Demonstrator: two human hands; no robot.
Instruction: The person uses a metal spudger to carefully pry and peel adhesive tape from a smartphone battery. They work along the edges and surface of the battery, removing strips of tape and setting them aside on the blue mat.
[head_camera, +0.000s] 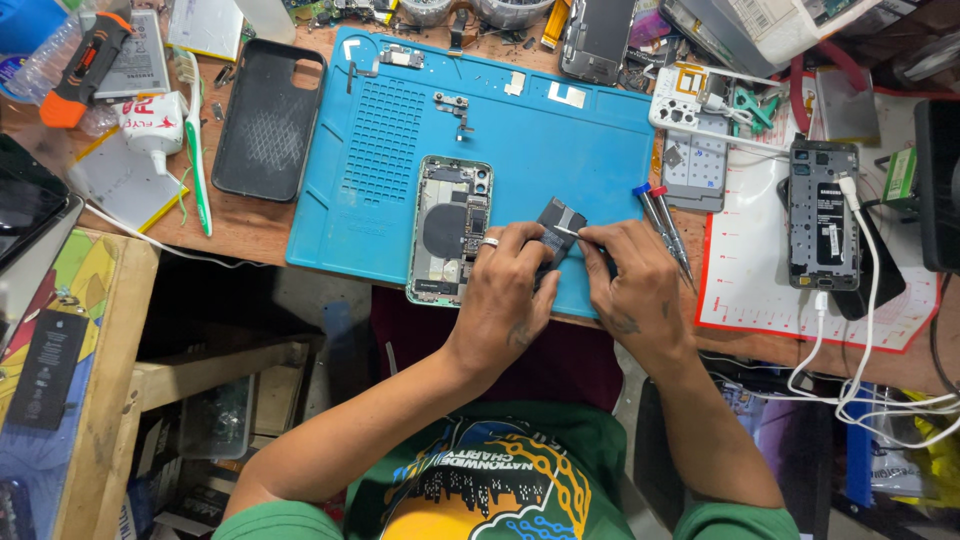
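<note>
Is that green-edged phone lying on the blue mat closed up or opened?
Opened. The green-edged phone lies with its cover off on the blue silicone mat, its round coil and circuit board exposed.

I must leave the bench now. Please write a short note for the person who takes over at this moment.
Left hand: holds down a small dark part on the blue mat.
Right hand: fingers pinch a thin metal tool, tip on that part.
Opened phone: back off, insides showing, lies on the mat beside the left hand.
Two screwdrivers lie to the right of the hands.
Done: phone opened.
Left: phone not yet closed; black case lies off the mat.
</note>
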